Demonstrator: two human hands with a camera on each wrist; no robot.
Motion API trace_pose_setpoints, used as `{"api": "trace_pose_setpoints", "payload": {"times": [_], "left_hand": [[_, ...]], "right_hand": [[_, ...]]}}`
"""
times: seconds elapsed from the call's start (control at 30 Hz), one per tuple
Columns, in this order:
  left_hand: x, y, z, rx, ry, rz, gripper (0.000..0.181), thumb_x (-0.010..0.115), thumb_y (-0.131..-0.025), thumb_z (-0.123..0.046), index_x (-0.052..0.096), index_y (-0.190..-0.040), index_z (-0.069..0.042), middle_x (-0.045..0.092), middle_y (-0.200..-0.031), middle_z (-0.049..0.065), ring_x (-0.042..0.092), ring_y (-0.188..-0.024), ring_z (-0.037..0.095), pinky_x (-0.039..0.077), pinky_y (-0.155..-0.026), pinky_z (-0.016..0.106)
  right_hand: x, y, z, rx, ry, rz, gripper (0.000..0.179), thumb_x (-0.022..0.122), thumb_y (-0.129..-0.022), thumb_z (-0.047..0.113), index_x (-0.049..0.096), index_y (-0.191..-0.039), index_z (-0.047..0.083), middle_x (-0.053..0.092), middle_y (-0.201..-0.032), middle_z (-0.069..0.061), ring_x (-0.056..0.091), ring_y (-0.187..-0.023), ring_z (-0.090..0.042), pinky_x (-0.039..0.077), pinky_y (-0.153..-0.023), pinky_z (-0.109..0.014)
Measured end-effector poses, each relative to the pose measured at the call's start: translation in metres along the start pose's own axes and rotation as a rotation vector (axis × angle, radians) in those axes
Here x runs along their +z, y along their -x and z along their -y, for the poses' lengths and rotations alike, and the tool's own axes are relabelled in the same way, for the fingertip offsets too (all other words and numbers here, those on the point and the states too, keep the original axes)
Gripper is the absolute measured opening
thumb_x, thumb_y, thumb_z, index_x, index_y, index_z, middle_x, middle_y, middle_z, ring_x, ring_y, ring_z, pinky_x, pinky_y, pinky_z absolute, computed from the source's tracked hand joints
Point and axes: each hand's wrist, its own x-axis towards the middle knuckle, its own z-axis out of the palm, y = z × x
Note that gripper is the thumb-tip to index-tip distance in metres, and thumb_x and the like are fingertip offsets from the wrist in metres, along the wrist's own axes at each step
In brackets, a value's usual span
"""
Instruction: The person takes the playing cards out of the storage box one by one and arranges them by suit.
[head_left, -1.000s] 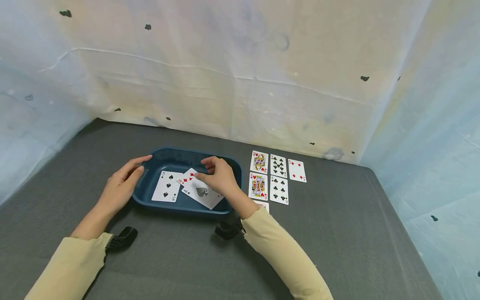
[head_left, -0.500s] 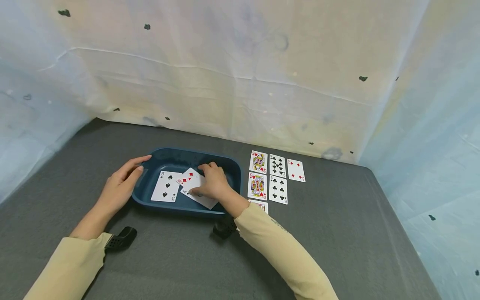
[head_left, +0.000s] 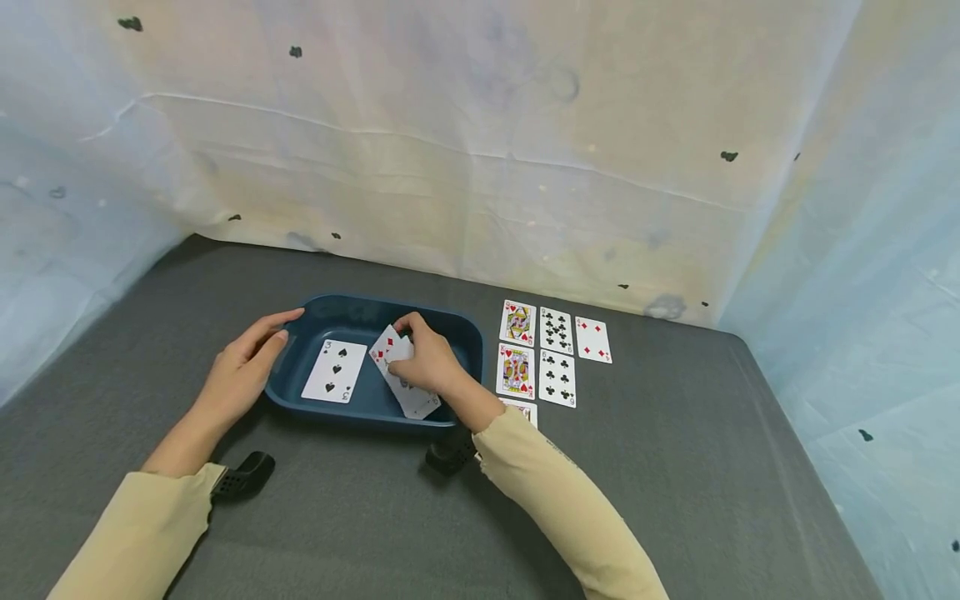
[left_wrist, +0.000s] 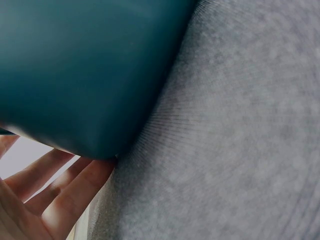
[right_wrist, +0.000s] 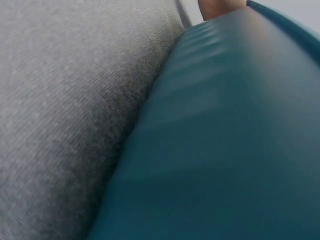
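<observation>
A blue tray (head_left: 315, 305) stands on the grey cloth, with my left hand (head_left: 243, 367) at its left end. In the left wrist view, the straight fingers (left_wrist: 75, 197) of that hand touch the tray's outer wall (left_wrist: 90, 75). Inside the tray, my right hand (head_left: 429, 358) pinches a diamond playing card (head_left: 381, 348) between thumb and fingers. It overlaps the ace of spades (head_left: 420, 405), which my hand partly covers. A three of spades (head_left: 334, 372) lies face up to the left, apart from them.
Right of the tray, several face-up cards lie in rows: a queen of hearts (head_left: 518, 322), a king of hearts (head_left: 515, 372), club cards (head_left: 557, 378) and a diamond card (head_left: 593, 340). My right forearm partly hides another card (head_left: 525, 410). A pale curtain (head_left: 465, 150) hangs behind.
My right hand has come down onto the overlapping cards and taken hold. The diamond card has turned more in line with the ace of spades. The left hand has stayed at the tray.
</observation>
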Motion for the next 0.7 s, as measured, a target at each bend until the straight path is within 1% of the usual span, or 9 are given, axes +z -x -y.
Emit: {"api": "trace_pose_setpoints", "payload": {"times": [0.1,0.17,0.27,0.33,0.43,0.57,0.7], "left_hand": [[0.000,0.000,0.000,0.001,-0.003,-0.001,0.042,0.034,-0.105,-0.033,0.044,-0.145,-0.021,0.041,-0.085,0.007,0.040,-0.073,0.013,0.031,-0.061,0.029],[0.000,0.000,0.001,0.006,-0.001,-0.002,0.042,0.034,-0.105,-0.033,0.044,-0.144,-0.021,0.041,-0.085,0.007,0.040,-0.072,0.013,0.031,-0.061,0.029],[0.000,-0.001,0.002,0.014,0.004,-0.006,0.042,0.035,-0.105,-0.032,0.044,-0.144,-0.021,0.041,-0.083,0.007,0.040,-0.069,0.012,0.031,-0.060,0.029],[0.001,-0.001,0.002,0.018,0.005,-0.009,0.042,0.035,-0.105,-0.032,0.045,-0.144,-0.020,0.041,-0.083,0.007,0.039,-0.069,0.012,0.031,-0.059,0.029],[0.002,-0.001,0.002,0.021,0.006,-0.013,0.042,0.035,-0.105,-0.032,0.045,-0.144,-0.020,0.041,-0.084,0.007,0.039,-0.067,0.012,0.031,-0.058,0.029],[0.002,0.000,0.002,0.019,0.002,-0.011,0.042,0.035,-0.105,-0.032,0.044,-0.144,-0.020,0.041,-0.084,0.008,0.038,-0.067,0.012,0.031,-0.058,0.029],[0.002,0.000,0.002,0.021,0.004,-0.011,0.042,0.035,-0.105,-0.032,0.045,-0.144,-0.020,0.041,-0.082,0.007,0.039,-0.066,0.012,0.031,-0.058,0.029]], "right_hand": [[-0.001,0.000,0.001,-0.040,-0.024,-0.025,0.058,0.068,-0.083,0.006,0.045,-0.135,0.018,0.060,-0.113,-0.013,0.058,-0.082,-0.020,0.049,-0.063,-0.026],[-0.001,0.000,0.001,-0.052,-0.020,-0.037,0.051,0.067,-0.084,0.006,0.052,-0.132,0.019,0.060,-0.117,-0.012,0.058,-0.086,-0.020,0.049,-0.065,-0.025],[-0.001,0.001,0.001,-0.059,-0.017,-0.046,0.037,0.067,-0.086,0.011,0.062,-0.122,0.017,0.061,-0.117,-0.010,0.056,-0.089,-0.019,0.049,-0.066,-0.022],[-0.002,0.002,0.001,-0.066,-0.039,-0.060,0.034,0.068,-0.086,0.014,0.065,-0.119,0.015,0.063,-0.115,-0.009,0.057,-0.088,-0.016,0.049,-0.066,-0.021],[-0.004,0.003,0.001,-0.094,-0.089,-0.099,0.038,0.069,-0.087,0.015,0.062,-0.124,0.013,0.064,-0.110,-0.009,0.060,-0.082,-0.014,0.050,-0.064,-0.020],[-0.008,0.006,-0.001,-0.160,-0.144,-0.220,0.040,0.068,-0.087,0.012,0.060,-0.127,0.012,0.065,-0.106,-0.009,0.059,-0.077,-0.014,0.048,-0.065,-0.018],[-0.014,0.008,-0.005,-0.253,-0.218,-0.377,0.040,0.068,-0.088,0.007,0.061,-0.127,0.010,0.068,-0.102,-0.013,0.063,-0.082,-0.020,0.049,-0.070,-0.018]]}}
